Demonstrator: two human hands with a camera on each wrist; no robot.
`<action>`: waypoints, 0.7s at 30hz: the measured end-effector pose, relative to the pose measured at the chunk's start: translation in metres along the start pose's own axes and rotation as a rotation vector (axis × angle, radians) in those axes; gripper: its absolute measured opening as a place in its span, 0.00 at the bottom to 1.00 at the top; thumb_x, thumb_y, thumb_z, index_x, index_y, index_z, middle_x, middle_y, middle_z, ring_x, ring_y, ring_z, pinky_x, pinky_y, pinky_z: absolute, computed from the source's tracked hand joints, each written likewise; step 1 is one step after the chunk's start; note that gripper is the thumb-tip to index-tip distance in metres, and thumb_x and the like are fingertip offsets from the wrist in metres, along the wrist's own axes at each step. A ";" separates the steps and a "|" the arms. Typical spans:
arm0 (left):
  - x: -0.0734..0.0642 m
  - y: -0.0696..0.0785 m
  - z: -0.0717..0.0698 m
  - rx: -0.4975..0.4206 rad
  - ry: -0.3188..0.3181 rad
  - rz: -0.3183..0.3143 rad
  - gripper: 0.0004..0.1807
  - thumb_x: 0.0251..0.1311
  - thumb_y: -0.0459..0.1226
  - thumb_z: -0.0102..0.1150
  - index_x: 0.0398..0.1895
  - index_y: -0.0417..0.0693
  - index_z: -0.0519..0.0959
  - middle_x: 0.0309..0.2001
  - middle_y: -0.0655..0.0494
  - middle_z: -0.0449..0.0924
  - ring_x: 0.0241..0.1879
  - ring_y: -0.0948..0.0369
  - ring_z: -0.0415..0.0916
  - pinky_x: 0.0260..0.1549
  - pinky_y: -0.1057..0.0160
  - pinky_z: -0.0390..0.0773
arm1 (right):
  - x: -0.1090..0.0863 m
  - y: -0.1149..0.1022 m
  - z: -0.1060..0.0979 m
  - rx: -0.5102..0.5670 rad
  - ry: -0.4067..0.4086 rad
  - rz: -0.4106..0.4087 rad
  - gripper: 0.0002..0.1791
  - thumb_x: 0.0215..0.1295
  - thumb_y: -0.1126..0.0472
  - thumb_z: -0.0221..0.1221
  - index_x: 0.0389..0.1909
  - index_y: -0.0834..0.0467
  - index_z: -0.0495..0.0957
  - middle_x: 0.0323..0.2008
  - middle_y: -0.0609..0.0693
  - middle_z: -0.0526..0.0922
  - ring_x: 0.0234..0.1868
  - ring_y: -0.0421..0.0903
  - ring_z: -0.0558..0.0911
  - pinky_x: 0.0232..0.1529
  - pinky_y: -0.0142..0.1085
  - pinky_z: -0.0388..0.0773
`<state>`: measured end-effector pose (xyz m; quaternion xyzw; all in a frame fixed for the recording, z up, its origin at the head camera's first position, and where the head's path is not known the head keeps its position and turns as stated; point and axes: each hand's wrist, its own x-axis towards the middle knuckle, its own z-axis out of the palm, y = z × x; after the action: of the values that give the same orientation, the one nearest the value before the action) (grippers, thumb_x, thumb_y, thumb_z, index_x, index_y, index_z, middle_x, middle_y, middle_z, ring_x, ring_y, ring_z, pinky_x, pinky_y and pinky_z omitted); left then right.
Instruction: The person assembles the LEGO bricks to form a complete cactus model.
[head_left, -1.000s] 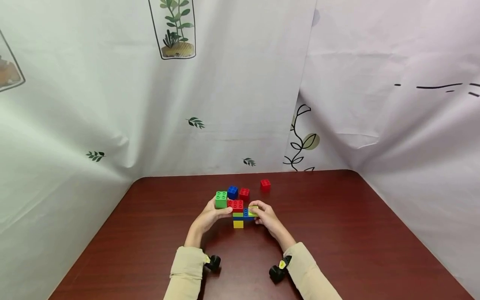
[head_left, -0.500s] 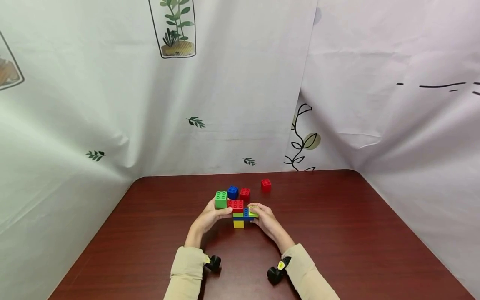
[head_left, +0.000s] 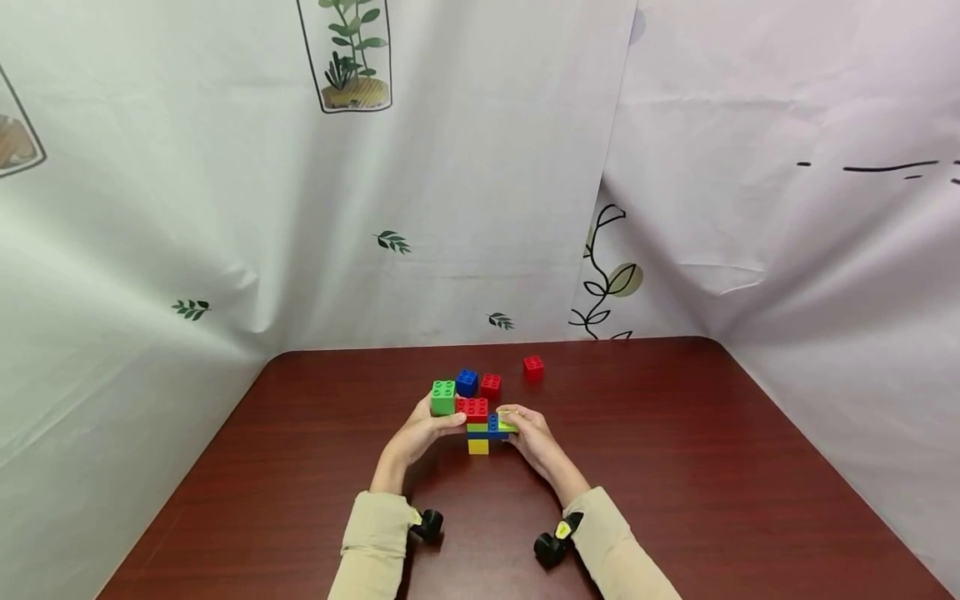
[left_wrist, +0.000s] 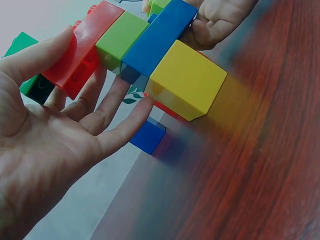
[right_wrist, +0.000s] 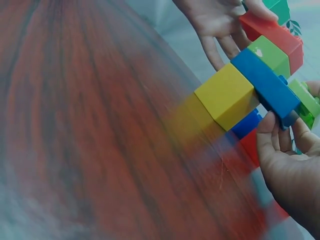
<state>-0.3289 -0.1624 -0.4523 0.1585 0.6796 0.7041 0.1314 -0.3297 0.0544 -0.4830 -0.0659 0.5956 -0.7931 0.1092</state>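
A built stack of toy building bricks stands on the table between the hands. Its yellow brick (left_wrist: 187, 80) is lowest, with a long blue brick (right_wrist: 265, 87) across it. Above the blue brick's left part sit a light green brick (left_wrist: 121, 42) and a red brick (head_left: 474, 410); a green brick (head_left: 443, 397) sits at the red one's left end. My left hand (head_left: 417, 435) grips the red brick, thumb in front, fingers behind. With my right hand (head_left: 537, 440) I pinch a second light green brick (right_wrist: 303, 97) on the blue brick's right end, some fingertips under the blue brick.
Behind the stack lie a loose blue brick (head_left: 467, 383) and a loose red brick (head_left: 491, 386). Another red brick (head_left: 533, 367) lies farther back to the right. A printed cloth (head_left: 480, 208) hangs along the far edge of the dark red wooden table (head_left: 300, 483).
My right hand's lower fingers have drawn in under the right end of the blue brick. The left hand and the stack have hardly moved.
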 end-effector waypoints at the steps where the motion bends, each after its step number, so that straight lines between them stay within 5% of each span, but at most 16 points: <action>1: 0.000 0.000 0.000 0.002 0.003 0.000 0.37 0.64 0.33 0.57 0.71 0.34 0.49 0.52 0.57 0.74 0.51 0.63 0.77 0.57 0.55 0.79 | 0.000 0.000 0.000 -0.003 -0.004 0.002 0.15 0.69 0.66 0.49 0.51 0.72 0.70 0.35 0.42 0.79 0.38 0.37 0.78 0.42 0.28 0.78; 12: 0.002 0.005 0.002 0.042 0.042 -0.019 0.36 0.63 0.33 0.58 0.70 0.33 0.52 0.54 0.48 0.74 0.49 0.63 0.77 0.57 0.54 0.79 | 0.001 -0.003 -0.002 -0.031 -0.026 0.027 0.09 0.68 0.63 0.49 0.45 0.62 0.72 0.35 0.43 0.77 0.37 0.39 0.78 0.41 0.30 0.77; 21: 0.001 0.006 0.004 0.057 0.081 -0.021 0.34 0.62 0.32 0.59 0.68 0.33 0.55 0.49 0.53 0.75 0.47 0.64 0.77 0.54 0.59 0.81 | 0.006 -0.006 -0.011 -0.079 -0.071 0.048 0.07 0.69 0.60 0.51 0.44 0.57 0.74 0.39 0.44 0.77 0.40 0.39 0.77 0.45 0.32 0.77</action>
<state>-0.3280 -0.1588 -0.4459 0.1265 0.7057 0.6889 0.1068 -0.3384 0.0654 -0.4802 -0.0837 0.6235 -0.7634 0.1465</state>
